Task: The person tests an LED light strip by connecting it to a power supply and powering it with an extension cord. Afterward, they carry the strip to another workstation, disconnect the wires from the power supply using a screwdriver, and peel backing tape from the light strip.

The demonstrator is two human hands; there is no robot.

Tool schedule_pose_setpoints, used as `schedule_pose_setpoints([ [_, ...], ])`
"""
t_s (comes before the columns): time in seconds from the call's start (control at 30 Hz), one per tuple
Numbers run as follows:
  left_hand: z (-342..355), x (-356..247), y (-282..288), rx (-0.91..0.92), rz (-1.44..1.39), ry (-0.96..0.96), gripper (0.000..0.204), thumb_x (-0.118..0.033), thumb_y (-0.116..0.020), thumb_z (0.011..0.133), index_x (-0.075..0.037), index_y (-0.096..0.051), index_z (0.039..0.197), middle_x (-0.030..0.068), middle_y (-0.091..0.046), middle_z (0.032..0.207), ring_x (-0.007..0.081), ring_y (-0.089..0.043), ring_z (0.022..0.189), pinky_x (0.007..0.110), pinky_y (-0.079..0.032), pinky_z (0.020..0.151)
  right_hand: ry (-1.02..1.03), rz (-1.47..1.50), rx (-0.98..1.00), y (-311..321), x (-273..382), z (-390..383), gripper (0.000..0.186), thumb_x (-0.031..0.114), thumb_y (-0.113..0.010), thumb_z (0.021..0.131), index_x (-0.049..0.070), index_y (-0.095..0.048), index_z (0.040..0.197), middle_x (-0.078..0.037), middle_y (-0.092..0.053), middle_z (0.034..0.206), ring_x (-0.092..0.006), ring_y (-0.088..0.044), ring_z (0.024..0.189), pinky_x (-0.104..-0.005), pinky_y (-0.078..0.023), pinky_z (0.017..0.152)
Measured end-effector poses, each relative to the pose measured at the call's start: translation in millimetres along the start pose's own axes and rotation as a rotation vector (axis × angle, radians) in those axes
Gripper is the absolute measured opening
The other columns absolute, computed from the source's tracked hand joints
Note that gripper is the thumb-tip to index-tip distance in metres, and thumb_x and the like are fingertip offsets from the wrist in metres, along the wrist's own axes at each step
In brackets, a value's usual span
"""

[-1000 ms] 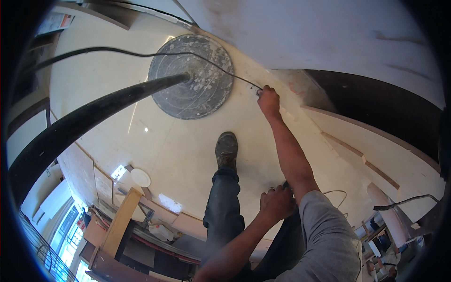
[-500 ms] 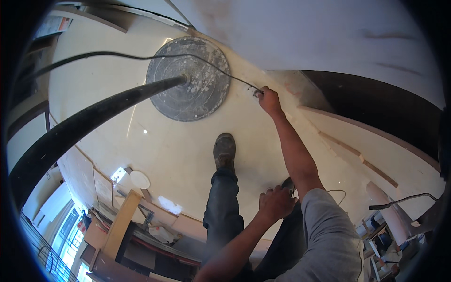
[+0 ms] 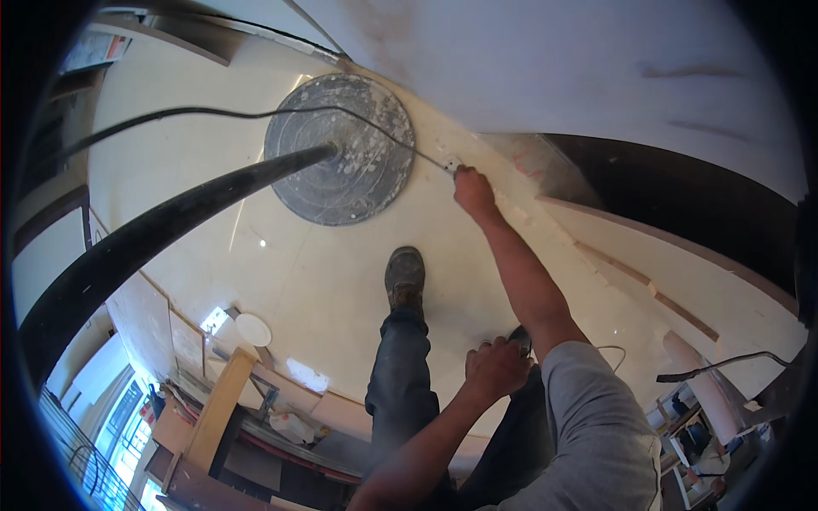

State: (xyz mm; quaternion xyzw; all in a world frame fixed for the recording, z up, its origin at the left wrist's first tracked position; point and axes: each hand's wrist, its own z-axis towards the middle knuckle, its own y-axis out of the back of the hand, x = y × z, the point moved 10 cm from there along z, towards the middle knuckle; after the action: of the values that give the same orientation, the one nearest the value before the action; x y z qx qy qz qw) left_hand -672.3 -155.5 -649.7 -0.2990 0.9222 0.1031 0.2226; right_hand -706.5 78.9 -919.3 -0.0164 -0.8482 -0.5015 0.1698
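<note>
Cable [image 3: 264, 115], one length, crosses one round disc [image 3: 362, 183] to the right hand [image 3: 475, 192].

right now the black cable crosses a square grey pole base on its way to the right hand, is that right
Not quite: the head view shows that the grey pole base is round, not square. The black cable does cross it on its way to the right hand.

Right arm [image 3: 530, 266] outstretched, grip [image 3: 474, 192] closed, left grip [image 3: 496, 370] knuckles-up
</note>
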Motion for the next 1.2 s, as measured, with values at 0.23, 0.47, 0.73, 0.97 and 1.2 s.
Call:
schedule_pose_setpoints([
  [0.23, -11.3, 5.5, 11.3, -0.005, 0.015, 0.025, 0.038, -0.036, -0.051, 0.097, -0.011, -0.069, 0.118, 0.0181, -0.066, 0.12, 0.0413, -0.063, 0.117, 0.057, -0.048, 0.097, -0.006, 0.019, -0.105, -4.8, 20.2, -8.6, 0.024, 0.001, -0.065, 0.079, -0.003, -0.059, 0.102, -0.024, -0.066, 0.097, -0.0377, -0.071, 0.087, -0.0438, -0.06, 0.076],
  [0.47, -6.3, 35.9, -21.8, 0.082, 0.09, 0.033, 0.039, -0.035, -0.051, 0.095, -0.007, -0.07, 0.115, 0.0212, -0.068, 0.121, 0.0409, -0.064, 0.117, 0.054, -0.049, 0.1, -0.198, 0.247, 0.159, 19.3, 2.4, -51.7, 0.053, 0.016, -0.076, 0.084, -0.004, -0.053, 0.127, -0.027, -0.066, 0.109, -0.0414, -0.069, 0.1, -0.0474, -0.057, 0.086],
  [0.73, 44.3, 107.8, -129.1, 0.101, 0.408, -0.474, 0.035, -0.032, -0.054, 0.092, -0.003, -0.073, 0.099, 0.0245, -0.071, 0.096, 0.0374, -0.069, 0.09, 0.049, -0.055, 0.078, -0.349, 0.538, -0.016, 134.8, -93.5, -413.5, 0.031, 0.029, -0.07, 0.09, 0.004, -0.067, 0.107, -0.02, -0.069, 0.093, -0.0409, -0.066, 0.09, -0.0493, -0.053, 0.083],
  [0.97, -69.3, 123.2, -196.9, 0.687, -0.102, 0.12, 0.044, -0.032, -0.071, 0.087, -0.014, -0.067, 0.127, 0.0024, -0.07, 0.114, 0.0213, -0.067, 0.099, 0.039, -0.054, 0.081, -1.143, 0.189, 0.364, 140.3, -194.9, -1019.7, 0.031, 0.034, -0.068, 0.086, 0.004, -0.072, 0.092, -0.023, -0.071, 0.093, -0.0404, -0.069, 0.092, -0.0503, -0.055, 0.084],
  [1.2, -186.5, -57.4, -124.4, 0.347, 0.064, 0.075, 0.049, -0.04, -0.074, 0.09, -0.009, -0.067, 0.128, 0.003, -0.07, 0.111, 0.0167, -0.066, 0.1, 0.033, -0.052, 0.082, -1.445, 0.852, 0.131, 64.4, -89.5, -1184.5, 0.027, 0.03, -0.065, 0.088, 0.01, -0.076, 0.102, -0.014, -0.074, 0.1, -0.0325, -0.071, 0.097, -0.0471, -0.056, 0.087],
])
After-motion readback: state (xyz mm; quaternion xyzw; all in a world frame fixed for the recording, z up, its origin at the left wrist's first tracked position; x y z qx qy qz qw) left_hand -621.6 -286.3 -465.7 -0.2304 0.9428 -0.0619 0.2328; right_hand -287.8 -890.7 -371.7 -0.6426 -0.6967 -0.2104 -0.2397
